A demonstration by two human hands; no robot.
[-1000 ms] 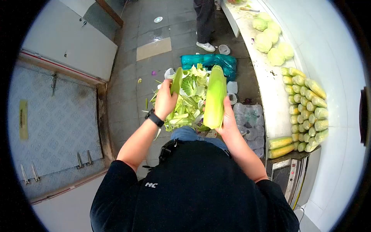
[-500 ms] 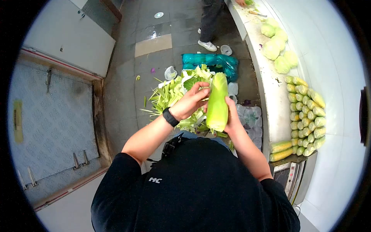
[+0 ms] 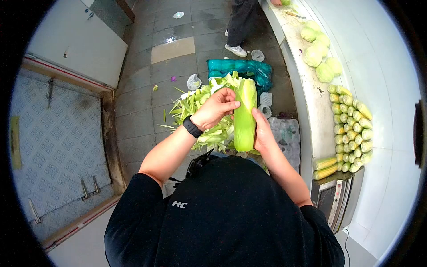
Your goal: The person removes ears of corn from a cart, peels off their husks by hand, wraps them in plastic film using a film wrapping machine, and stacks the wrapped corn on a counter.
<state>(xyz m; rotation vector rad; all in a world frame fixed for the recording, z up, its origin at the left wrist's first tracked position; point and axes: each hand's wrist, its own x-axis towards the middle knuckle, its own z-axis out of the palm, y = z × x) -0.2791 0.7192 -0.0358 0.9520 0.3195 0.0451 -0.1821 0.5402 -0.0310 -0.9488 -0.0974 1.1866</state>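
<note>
A green corn ear in its husk stands nearly lengthwise in front of me, its narrower end away from my body. My right hand is wrapped round its right side, with the fingers partly hidden behind it. My left hand, with a black watch at the wrist, has its fingers pinched together at the ear's upper left edge. Whether a husk leaf lies between those fingertips is too small to tell. Beneath both hands is a heap of pulled husks and leaves.
A teal bag lies beyond the heap. On the right, a long counter bears cabbages and stacked corn ears. Foam netting lies beside the counter. Another person's legs are at the top. A white door is at left.
The leaf my left hand held a second ago is gone from it. That hand has moved right to the ear, and its fingers have since closed at the edge. My right hand keeps hold.
</note>
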